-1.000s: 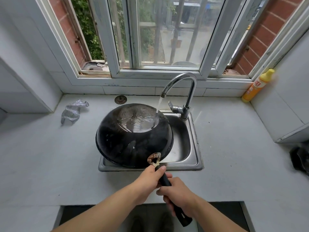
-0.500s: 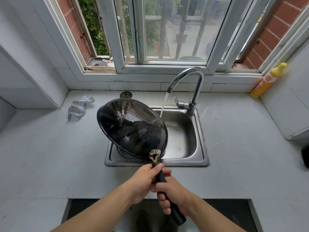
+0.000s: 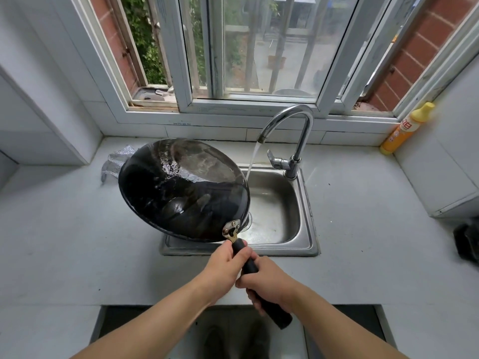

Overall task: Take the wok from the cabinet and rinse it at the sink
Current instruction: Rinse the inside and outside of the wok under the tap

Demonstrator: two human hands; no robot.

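Note:
A black wok hangs over the left part of the steel sink, bottom side up and tilted toward the left, its wet underside shining. My left hand grips the black handle close to the wok. My right hand holds the same handle further back, with the handle's end sticking out below it. The curved faucet runs a stream of water into the sink just past the wok's right rim.
A crumpled silvery scrubber lies on the white counter behind the wok's left edge. A yellow detergent bottle leans in the back right corner. A dark object sits at the right edge. The open window runs along the back wall.
The wok has been lifted and tipped to the left, out of the water stream, which now falls straight into the sink. Both hands keep their grip on the handle.

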